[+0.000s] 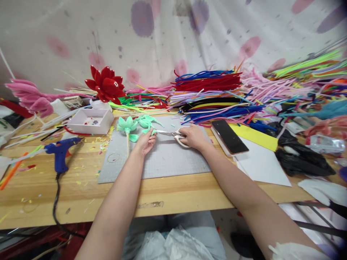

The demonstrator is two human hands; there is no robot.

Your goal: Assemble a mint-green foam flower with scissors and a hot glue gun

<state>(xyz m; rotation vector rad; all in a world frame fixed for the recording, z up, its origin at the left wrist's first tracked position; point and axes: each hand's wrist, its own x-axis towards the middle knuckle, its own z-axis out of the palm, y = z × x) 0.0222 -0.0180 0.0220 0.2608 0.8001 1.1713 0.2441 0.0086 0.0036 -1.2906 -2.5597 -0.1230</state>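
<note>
My right hand [193, 137] grips a pair of scissors [183, 138] by its white handles, over the grey cutting mat [173, 162]. The blades point left and reach the fingertips of my left hand [147, 141]. Between its thumb and fingers, my left hand pinches a small mint-green pipe cleaner piece [154, 132], partly hidden by the fingers. Just left of that hand lies a mint-green pipe cleaner flower [127, 125] on a pale stem. More mint-green petal pieces [146, 121] rest behind the hand.
A blue glue gun [61, 153] stands at the left, its cord hanging over the table edge. Behind it are a white box [91, 121] and a red flower [105, 85]. Bundled pipe cleaners [208, 83] line the back. A phone [230, 137] and papers [261, 162] lie right.
</note>
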